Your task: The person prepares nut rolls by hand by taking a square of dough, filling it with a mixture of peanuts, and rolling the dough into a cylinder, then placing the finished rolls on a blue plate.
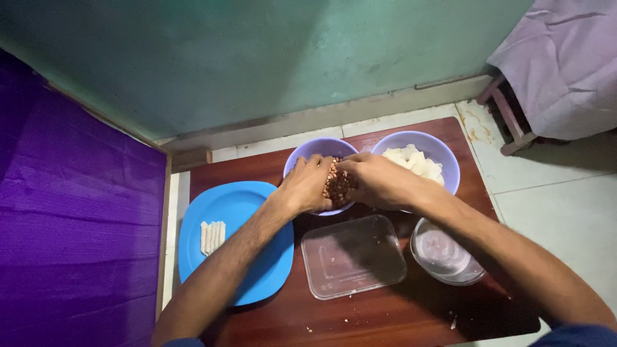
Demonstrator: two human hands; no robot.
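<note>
Both my hands reach into a lilac bowl [302,154] at the back of a low dark wooden table [385,315]. My left hand [307,183] and my right hand [376,180] cup a heap of reddish-brown peanuts [337,183] between them, fingers curled around the pile. A second lilac bowl [443,154] just to the right holds pale white chunks [414,160]. My right wrist passes over that bowl's near rim.
A blue plate [244,212] with a few pale sticks [212,236] lies at the left. A clear rectangular container [353,257] and a clear round lid [447,254] sit in front. Purple cloth [71,225] is at the left, a covered stool [559,64] at the right.
</note>
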